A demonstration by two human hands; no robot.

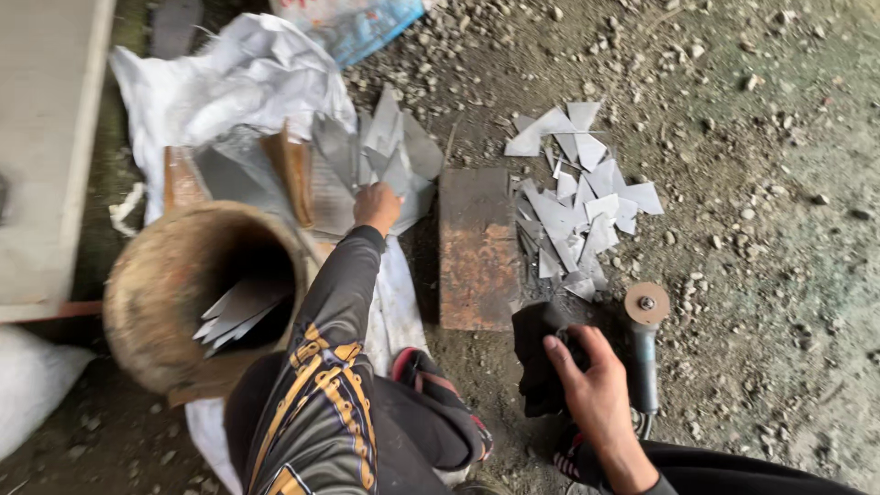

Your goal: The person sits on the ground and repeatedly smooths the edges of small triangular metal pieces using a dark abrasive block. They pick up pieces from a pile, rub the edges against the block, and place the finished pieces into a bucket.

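Landmark: the rusty steel block (477, 247) on the dirt ground (770, 229).

Nearest the camera, below and right of the block, the right hand (596, 390) rests with fingers spread on a dark cloth (541, 353); whether it truly grips the cloth I cannot tell. Just right of that hand lies an angle grinder (644, 344), disc end up, untouched.

Left of the block, the left hand (377, 205), in a long dark sleeve with yellow pattern, is closed on the edge of a grey metal sheet piece (390, 151) in a loose stack lying on a white sack (247, 82). Further left and nearer, a worn round basket (174, 284) holds more grey pieces.

Just right of the block, touching its edge, lies a heap of cut metal offcuts (587, 211).

The step in hand looks like picking a fresh piece from the stack. The next move would call for lifting one sheet free of its neighbours, minding sharp edges, and bringing it across to the block.
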